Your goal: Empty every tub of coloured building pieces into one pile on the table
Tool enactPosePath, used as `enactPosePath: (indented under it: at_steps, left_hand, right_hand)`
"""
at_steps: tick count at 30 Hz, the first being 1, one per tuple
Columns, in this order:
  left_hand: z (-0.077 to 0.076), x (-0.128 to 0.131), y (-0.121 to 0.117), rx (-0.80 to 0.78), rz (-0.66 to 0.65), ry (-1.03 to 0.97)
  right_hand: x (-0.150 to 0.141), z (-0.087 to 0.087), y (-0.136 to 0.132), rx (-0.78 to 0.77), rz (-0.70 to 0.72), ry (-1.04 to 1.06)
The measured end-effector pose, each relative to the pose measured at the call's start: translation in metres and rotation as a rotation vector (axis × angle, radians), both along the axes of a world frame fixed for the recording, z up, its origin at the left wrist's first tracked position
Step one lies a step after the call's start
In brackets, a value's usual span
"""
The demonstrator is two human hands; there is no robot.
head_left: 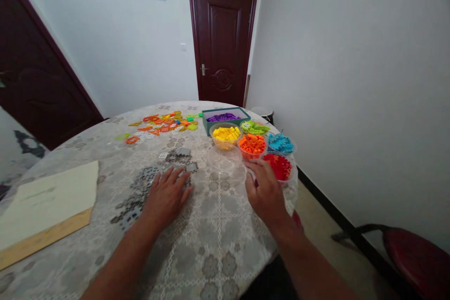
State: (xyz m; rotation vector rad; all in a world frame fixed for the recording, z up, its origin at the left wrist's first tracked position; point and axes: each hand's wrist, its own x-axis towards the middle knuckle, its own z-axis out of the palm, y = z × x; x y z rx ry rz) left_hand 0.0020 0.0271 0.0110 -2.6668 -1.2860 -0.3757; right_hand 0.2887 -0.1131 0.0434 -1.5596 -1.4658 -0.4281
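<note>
My left hand (168, 194) lies palm down with its fingers spread over a scatter of grey plastic building pieces (144, 183) on the patterned tablecloth. My right hand (265, 192) is beside the bowl of red pieces (281, 168), its fingers loosely bent and apart from the thumb; nothing shows between them. Just beyond its fingertips stands a clear empty bowl (224, 159). Behind are a bowl of orange tube-like pieces (252, 144), a bowl of yellow pieces (226, 135), a bowl of blue pieces (280, 142) and a bowl of lime-green pieces (254, 127).
A green box (207, 126) with purple pieces (225, 117) stands at the back. Mixed orange, yellow and green pieces (165, 124) lie to its left. Paper on a wooden board (52, 197) rests at the left. A red chair (418, 258) stands right of the table.
</note>
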Motion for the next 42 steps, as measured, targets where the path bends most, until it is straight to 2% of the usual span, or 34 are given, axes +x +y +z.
enactPosePath:
  at_steps: [3, 5, 7, 9, 12, 20, 25, 28, 31, 33, 37, 40, 42]
  left_hand:
    - [-0.006, -0.027, -0.001, 0.058, 0.046, -0.026]
    - [-0.013, -0.039, -0.004, 0.056, 0.129, -0.011]
    - [-0.018, -0.043, -0.008, 0.008, 0.235, 0.02]
    - [-0.022, -0.04, -0.013, -0.066, 0.277, 0.023]
    - [-0.026, -0.03, -0.018, -0.096, 0.232, -0.013]
    - [-0.026, -0.015, -0.032, -0.181, -0.046, -0.055]
    - [-0.016, -0.018, -0.034, -0.207, -0.127, -0.116]
    - [-0.014, -0.02, -0.032, -0.16, -0.067, -0.165]
    - [-0.019, -0.021, -0.031, -0.143, 0.026, -0.139]
    - [-0.023, -0.022, -0.031, -0.165, 0.024, -0.1]
    - [-0.024, -0.023, -0.033, -0.202, -0.075, -0.104]
    - [-0.013, -0.027, -0.033, -0.249, -0.134, -0.154]
    - [-0.005, -0.034, -0.033, -0.247, -0.103, -0.169]
  right_hand:
    - [0.034, -0.018, -0.038, -0.053, -0.135, -0.075]
    - [0.057, -0.032, -0.056, -0.103, -0.199, -0.131]
    - [0.077, -0.045, -0.066, -0.172, -0.229, -0.193]
    - [0.091, -0.055, -0.07, -0.181, -0.231, -0.24]
    - [0.103, -0.063, -0.068, -0.14, -0.187, -0.296]
    - [0.115, -0.064, -0.062, -0.113, -0.136, -0.378]
    - [0.113, -0.054, -0.067, -0.087, -0.161, -0.403]
    - [0.11, -0.044, -0.078, -0.106, -0.163, -0.406]
    - [0.105, -0.03, -0.091, -0.13, -0.18, -0.434]
    - [0.098, -0.017, -0.097, -0.145, -0.158, -0.447]
    - [0.067, 0.012, -0.091, -0.157, -0.047, -0.377]
    - [0.031, 0.031, -0.071, -0.122, 0.05, -0.278]
    - [0.005, 0.04, -0.053, -0.111, 0.134, -0.218]
